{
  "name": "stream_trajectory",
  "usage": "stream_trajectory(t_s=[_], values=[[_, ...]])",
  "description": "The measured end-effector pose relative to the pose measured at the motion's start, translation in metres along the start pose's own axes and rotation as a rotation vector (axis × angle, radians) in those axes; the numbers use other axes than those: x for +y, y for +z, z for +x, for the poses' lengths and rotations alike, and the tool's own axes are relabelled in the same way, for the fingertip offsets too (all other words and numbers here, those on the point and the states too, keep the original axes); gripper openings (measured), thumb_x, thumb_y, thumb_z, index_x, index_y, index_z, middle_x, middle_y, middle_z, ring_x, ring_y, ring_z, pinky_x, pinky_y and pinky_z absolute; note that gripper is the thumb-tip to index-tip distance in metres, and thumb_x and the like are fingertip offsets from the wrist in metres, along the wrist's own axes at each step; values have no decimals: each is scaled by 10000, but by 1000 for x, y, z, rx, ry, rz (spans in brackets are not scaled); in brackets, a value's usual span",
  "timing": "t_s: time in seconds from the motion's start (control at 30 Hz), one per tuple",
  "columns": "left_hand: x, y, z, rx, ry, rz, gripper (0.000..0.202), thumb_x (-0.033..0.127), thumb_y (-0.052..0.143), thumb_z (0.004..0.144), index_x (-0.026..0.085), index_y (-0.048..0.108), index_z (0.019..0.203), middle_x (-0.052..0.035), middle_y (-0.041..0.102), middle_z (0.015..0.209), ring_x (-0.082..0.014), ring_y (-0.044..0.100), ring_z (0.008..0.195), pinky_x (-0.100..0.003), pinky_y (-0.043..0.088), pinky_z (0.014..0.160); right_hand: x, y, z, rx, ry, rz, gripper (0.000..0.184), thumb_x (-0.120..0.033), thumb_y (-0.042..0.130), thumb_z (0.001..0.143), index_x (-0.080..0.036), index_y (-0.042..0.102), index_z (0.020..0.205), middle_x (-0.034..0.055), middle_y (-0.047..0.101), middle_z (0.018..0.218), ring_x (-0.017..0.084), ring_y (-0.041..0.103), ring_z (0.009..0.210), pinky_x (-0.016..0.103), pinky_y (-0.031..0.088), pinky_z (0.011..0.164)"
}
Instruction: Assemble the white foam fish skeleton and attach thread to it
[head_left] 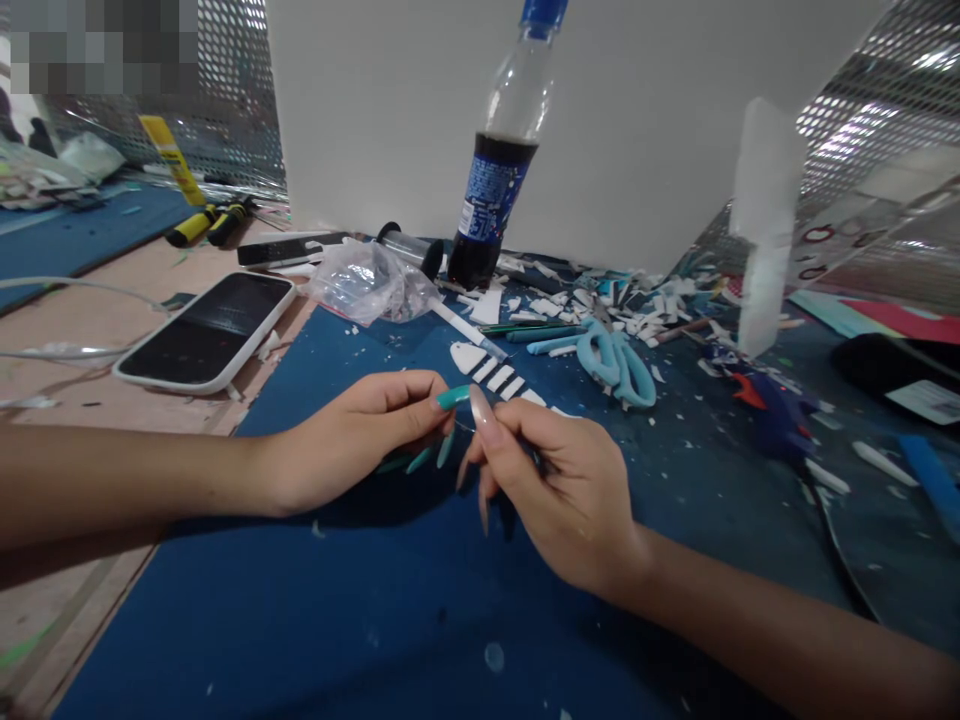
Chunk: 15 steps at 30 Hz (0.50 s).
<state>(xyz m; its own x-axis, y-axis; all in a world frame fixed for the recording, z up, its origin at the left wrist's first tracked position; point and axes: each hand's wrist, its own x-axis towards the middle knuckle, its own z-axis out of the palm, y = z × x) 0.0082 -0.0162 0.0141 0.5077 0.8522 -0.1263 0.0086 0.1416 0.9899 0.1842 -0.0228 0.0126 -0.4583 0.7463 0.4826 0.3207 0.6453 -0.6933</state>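
Observation:
My left hand and my right hand meet over the blue cutting mat. Both have their fingers pinched together, tip to tip. Between them runs something very thin, perhaps a thread or wire; I cannot make it out. A dark slim thing shows under the right fingers. Just behind the hands lies a row of small white cut pieces on the mat.
Teal scissors and white scraps lie behind the hands. A cola bottle stands before a white board. A phone and plastic bag lie left; a blue glue gun right.

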Motion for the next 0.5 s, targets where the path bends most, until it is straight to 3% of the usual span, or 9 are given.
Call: stream_trajectory(t_s=[0.5], values=[[0, 1, 0, 20, 9, -35, 232, 260, 445, 885, 136, 476, 692, 57, 387, 585, -51, 289, 507, -186, 234, 473, 1, -1, -1, -39, 1, 9, 304, -145, 432, 917, -138, 548, 636, -41, 582, 444, 19, 535, 414, 116, 414, 497]])
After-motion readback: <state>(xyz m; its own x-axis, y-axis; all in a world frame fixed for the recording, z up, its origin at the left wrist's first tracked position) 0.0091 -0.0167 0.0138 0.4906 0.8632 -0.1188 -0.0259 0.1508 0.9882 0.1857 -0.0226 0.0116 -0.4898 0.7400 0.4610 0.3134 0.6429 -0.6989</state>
